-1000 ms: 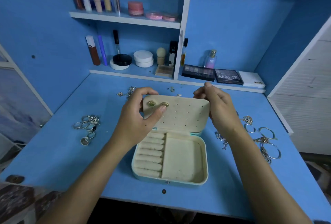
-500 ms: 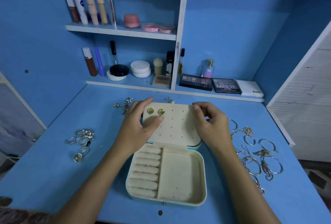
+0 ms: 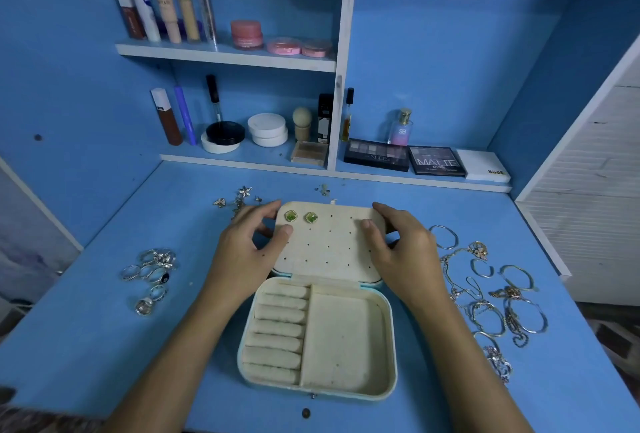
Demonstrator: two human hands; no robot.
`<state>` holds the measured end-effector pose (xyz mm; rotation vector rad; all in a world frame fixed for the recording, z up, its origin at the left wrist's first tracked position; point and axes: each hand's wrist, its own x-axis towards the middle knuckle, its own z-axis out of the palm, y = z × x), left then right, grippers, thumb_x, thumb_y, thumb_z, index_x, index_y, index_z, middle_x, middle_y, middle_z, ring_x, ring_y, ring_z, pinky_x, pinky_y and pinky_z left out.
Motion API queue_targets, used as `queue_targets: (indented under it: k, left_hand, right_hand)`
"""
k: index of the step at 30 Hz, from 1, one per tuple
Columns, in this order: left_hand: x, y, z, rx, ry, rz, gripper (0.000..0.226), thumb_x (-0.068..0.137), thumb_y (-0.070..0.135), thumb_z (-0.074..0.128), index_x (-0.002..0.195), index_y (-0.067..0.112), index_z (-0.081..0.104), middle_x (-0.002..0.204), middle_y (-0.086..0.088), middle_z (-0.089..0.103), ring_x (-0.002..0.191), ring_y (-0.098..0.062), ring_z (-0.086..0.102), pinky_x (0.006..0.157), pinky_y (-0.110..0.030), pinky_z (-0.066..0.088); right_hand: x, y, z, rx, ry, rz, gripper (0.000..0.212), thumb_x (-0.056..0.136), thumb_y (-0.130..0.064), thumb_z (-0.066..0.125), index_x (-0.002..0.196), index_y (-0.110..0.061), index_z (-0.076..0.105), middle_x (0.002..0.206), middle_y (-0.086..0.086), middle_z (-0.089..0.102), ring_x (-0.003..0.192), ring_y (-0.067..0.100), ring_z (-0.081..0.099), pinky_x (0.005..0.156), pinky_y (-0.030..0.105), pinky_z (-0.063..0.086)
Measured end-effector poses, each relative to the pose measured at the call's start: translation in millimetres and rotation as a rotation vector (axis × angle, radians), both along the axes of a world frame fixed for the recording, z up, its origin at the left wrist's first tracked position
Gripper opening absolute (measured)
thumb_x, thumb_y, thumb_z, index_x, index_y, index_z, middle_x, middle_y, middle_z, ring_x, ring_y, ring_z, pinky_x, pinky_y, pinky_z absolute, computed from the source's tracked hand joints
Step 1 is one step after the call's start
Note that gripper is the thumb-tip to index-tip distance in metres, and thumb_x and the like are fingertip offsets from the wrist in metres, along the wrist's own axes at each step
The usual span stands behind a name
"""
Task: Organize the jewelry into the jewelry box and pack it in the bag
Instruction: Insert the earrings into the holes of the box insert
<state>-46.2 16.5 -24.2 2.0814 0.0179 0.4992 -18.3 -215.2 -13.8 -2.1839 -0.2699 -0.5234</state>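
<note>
the jewelry box (image 3: 318,335) lies open in the middle of the blue worktop (image 3: 104,346), its cream lid (image 3: 329,245) folded back flat away from the person. the left hand (image 3: 242,245) holds the lid's left edge, thumb on the perforated inner panel and fingers curled round the far corner. the right hand (image 3: 398,245) holds the right edge the same way, thumb on the panel, fingers wrapped over the rim. two green stud earrings (image 3: 300,217) sit side by side in the lid's top left holes, just beside the left thumb. the box's base shows a column of ring rolls (image 3: 277,332) on the left and a plain compartment (image 3: 343,339) on the right, both with nothing in them. a cluster of silver rings (image 3: 152,271) lies on the worktop well to the left of the box. bangles and chains (image 3: 491,301) are spread on the right, near the right wrist. a few small earrings (image 3: 239,198) lie beyond the left hand, near the lower shelf (image 3: 242,162). cosmetics stand on the shelves behind, with eyeshadow palettes (image 3: 405,157) to the right of the divider.
</note>
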Motion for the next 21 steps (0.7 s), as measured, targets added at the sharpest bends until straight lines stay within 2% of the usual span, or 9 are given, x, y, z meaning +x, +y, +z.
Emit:
queue_targets:
  k: [2,6,9,10,13,16,19,21]
  left_hand:
    - [-1.3,0.6,-0.2,0.007,-0.02,0.021,0.033,0.092,0.024,0.067,0.125,0.024,0.065,0.112,0.016,0.063,0.098,-0.002,0.06,0.081,-0.014,0.049]
    - [-0.9,5.6,3.4,0.032,-0.079,0.108,0.027,0.093,0.017,0.066,0.119,0.02,0.068,0.104,0.012,0.065,0.091,0.0,0.06,0.075,-0.005,0.042]
    - [3.4,16.1,11.8,0.143,-0.122,0.165,0.028,0.089,0.011,0.069,0.117,0.015,0.069,0.101,0.006,0.065,0.08,-0.004,0.061,0.076,-0.002,0.039]
    - [4.9,20.0,14.7,0.197,-0.127,0.166,0.03,0.087,0.01,0.071,0.117,0.014,0.069,0.1,0.005,0.064,0.076,-0.007,0.061,0.077,-0.005,0.041]
    - [9.0,31.9,22.0,0.333,-0.089,0.174,0.032,0.084,0.013,0.074,0.115,0.017,0.07,0.102,0.005,0.064,0.073,-0.015,0.059,0.075,-0.025,0.046]
    - [15.1,44.9,24.5,0.432,-0.029,0.184,0.031,0.084,0.016,0.075,0.115,0.019,0.071,0.101,0.004,0.063,0.077,-0.016,0.057,0.072,-0.028,0.044]
    - [22.7,54.1,24.2,0.504,0.01,0.194,0.027,0.083,0.018,0.077,0.11,0.016,0.073,0.101,-0.001,0.066,0.091,-0.024,0.064,0.077,-0.036,0.052]
    - [26.4,56.4,23.6,0.528,0.057,0.215,0.024,0.083,0.023,0.077,0.106,0.017,0.074,0.1,0.0,0.066,0.098,-0.025,0.064,0.077,-0.038,0.053]
  right_hand:
    - [0.4,0.0,-0.8,-0.018,-0.009,-0.002,0.039,0.093,-0.031,0.068,0.125,-0.01,0.067,0.099,-0.004,0.067,0.084,0.009,0.057,0.08,0.021,0.044]
    - [0.6,0.3,-1.1,-0.025,-0.027,-0.003,0.038,0.092,-0.03,0.068,0.123,-0.007,0.067,0.102,0.003,0.07,0.088,0.015,0.061,0.081,0.024,0.046]
    - [1.3,0.9,-1.5,-0.044,-0.035,-0.006,0.038,0.092,-0.03,0.068,0.122,-0.006,0.067,0.101,0.005,0.07,0.091,0.019,0.063,0.082,0.024,0.045]
    - [1.5,0.7,-1.8,-0.049,-0.032,-0.007,0.039,0.093,-0.03,0.067,0.123,-0.006,0.067,0.101,0.005,0.07,0.092,0.018,0.063,0.082,0.023,0.044]
    - [2.1,0.3,-2.1,-0.055,-0.029,-0.004,0.039,0.093,-0.031,0.067,0.124,-0.007,0.067,0.102,0.004,0.07,0.093,0.017,0.062,0.083,0.021,0.042]
    - [2.6,0.4,-2.4,-0.054,-0.019,-0.004,0.04,0.093,-0.032,0.066,0.125,-0.007,0.066,0.102,0.004,0.069,0.093,0.018,0.062,0.083,0.021,0.042]
    - [2.5,0.4,-2.6,-0.048,-0.022,-0.007,0.039,0.093,-0.031,0.067,0.124,-0.007,0.067,0.099,0.006,0.069,0.092,0.02,0.062,0.082,0.023,0.044]
    - [2.1,0.5,-2.5,-0.048,-0.022,-0.004,0.038,0.093,-0.031,0.067,0.123,-0.007,0.067,0.097,0.008,0.069,0.09,0.022,0.062,0.082,0.026,0.045]
